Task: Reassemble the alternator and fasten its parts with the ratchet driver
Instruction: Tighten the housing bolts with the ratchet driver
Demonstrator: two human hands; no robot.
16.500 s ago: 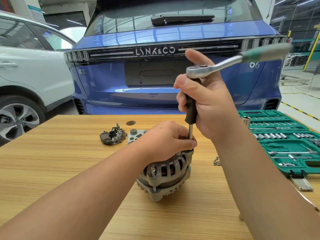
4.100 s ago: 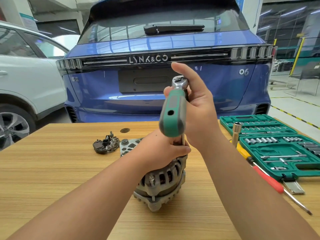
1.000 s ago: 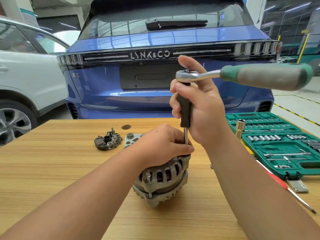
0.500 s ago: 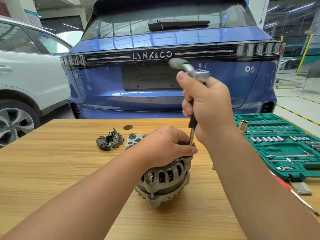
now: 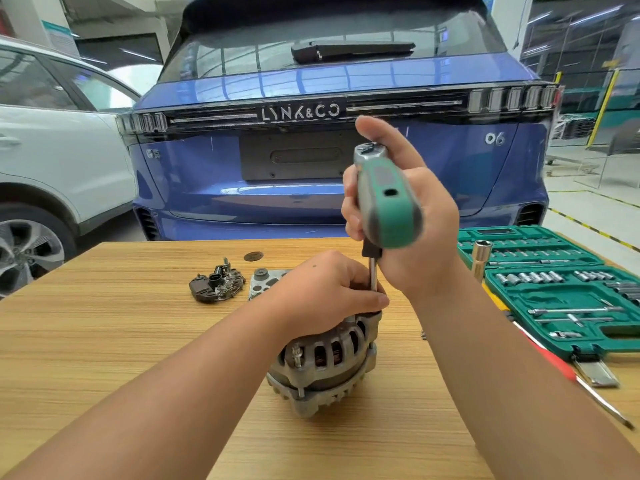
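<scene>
Fingers of the left hand [image 5: 325, 292] curl over the top of the alternator [image 5: 325, 362], thumb and forefinger closing round the thin steel shaft [image 5: 373, 277] that comes straight down into it. The right hand [image 5: 412, 220] is wrapped round the black grip higher up that same shaft, thumb raised behind the chrome head of the ratchet [image 5: 384, 195], whose green handle points toward the person and looks blurred. The alternator sits on the wooden table [image 5: 104, 341], near its middle, ribbed housing facing the near edge with a stud showing on its left side.

Just behind the left hand lies a pale metal plate [image 5: 265, 280], partly hidden, and beside it to the left a dark part [image 5: 216, 285] with bits of metal sticking up. A small dark disc [image 5: 253, 256] lies farther back. To the right stands an upright socket [image 5: 481, 258], and next to it an open green tool case [image 5: 554, 289] full of sockets and bits. A red-handled screwdriver [image 5: 568, 372] lies slantwise in front of the case. Beyond the table are the tail of a blue car [image 5: 311, 188] and, to the left, a white car [image 5: 52, 157].
</scene>
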